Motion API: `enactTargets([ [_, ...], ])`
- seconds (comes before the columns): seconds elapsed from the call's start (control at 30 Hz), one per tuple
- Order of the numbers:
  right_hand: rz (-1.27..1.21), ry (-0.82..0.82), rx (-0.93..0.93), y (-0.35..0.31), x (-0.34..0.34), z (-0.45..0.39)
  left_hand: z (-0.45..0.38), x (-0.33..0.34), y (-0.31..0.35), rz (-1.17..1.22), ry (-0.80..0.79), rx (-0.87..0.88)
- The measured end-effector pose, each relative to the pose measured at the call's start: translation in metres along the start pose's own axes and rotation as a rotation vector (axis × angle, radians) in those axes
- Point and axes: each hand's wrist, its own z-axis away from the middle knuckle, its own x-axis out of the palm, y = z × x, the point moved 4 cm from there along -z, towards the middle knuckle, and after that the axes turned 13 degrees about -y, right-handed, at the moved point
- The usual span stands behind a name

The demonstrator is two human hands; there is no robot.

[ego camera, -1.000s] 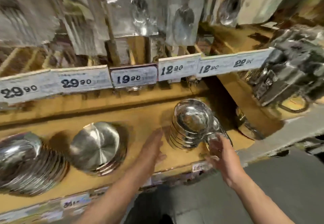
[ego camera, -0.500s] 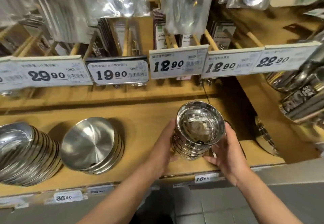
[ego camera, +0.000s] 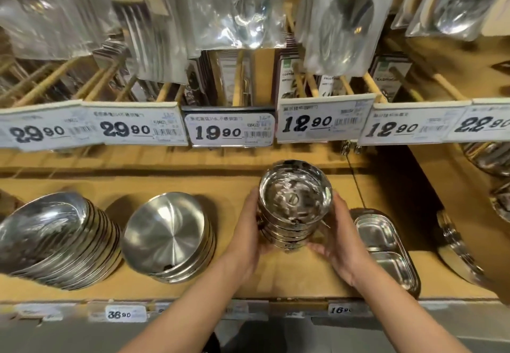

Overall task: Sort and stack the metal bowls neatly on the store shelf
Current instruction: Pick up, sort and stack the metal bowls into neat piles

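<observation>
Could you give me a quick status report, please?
Left hand and right hand grip bowl stack on shelf. Tray close right.

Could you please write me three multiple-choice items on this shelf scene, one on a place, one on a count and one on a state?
1. Where does the divided tray lie?
A. right of the held bowl stack
B. left of it
C. on top of it

2. How many tags on the upper rail read 12.90?
A. one
B. two
C. four

3. How do the hands meet the bowl stack?
A. only the left hand touches it
B. both cup its sides
C. neither touches it

Answers:
1. A, the tray sits beyond the right hand.
2. B, two such tags hang side by side.
3. B, one hand wraps each side.
</observation>
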Motion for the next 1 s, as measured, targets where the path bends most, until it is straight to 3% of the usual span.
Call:
enactTargets([
  [0.3, 0.15, -0.17, 0.081, -0.023, 0.043, -0.073, -0.008, -0.023, 0.023, 0.211, 0.217, 0.143],
  [0.6, 0.175, -0.189, 0.125, -0.022, 0.066, -0.1, -0.007, -0.031, 0.04, 0.273, 0.381, 0.201],
  [1.0, 0.083, -0.116, 0.134, -0.004, 0.045, -0.058, 0.025, -0.014, 0.022, 0.252, 0.391, 0.215],
])
